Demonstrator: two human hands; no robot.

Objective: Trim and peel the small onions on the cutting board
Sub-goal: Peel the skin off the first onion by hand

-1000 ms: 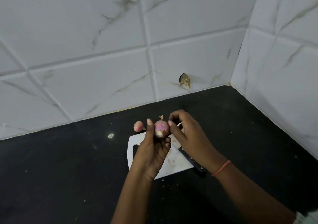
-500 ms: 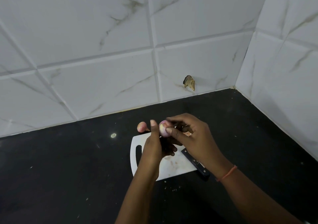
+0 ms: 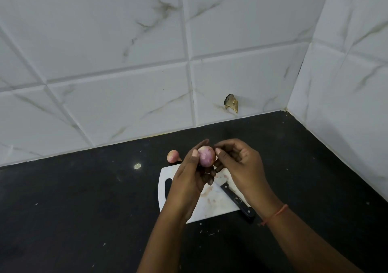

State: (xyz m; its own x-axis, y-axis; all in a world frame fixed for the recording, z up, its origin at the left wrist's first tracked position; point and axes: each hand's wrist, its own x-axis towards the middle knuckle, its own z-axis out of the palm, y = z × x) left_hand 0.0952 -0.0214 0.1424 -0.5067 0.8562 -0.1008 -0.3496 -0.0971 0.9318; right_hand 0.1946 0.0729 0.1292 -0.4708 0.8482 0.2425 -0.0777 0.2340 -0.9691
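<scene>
While the onion is held above the board, peeling is the step in hand.
Technique: judged best to pinch loose skin at the trimmed end and strip downward, turning the bulb between pulls.
Left hand (image 3: 190, 178): raised, thumb and fingers curled round the onion (image 3: 206, 156).
Right hand (image 3: 239, 163): fingers bent, tips pinching at the onion's right side.
Second onion (image 3: 173, 156): on the counter, just beyond the cutting board (image 3: 218, 207).
Knife (image 3: 237, 201): resting on the board's right edge.
</scene>
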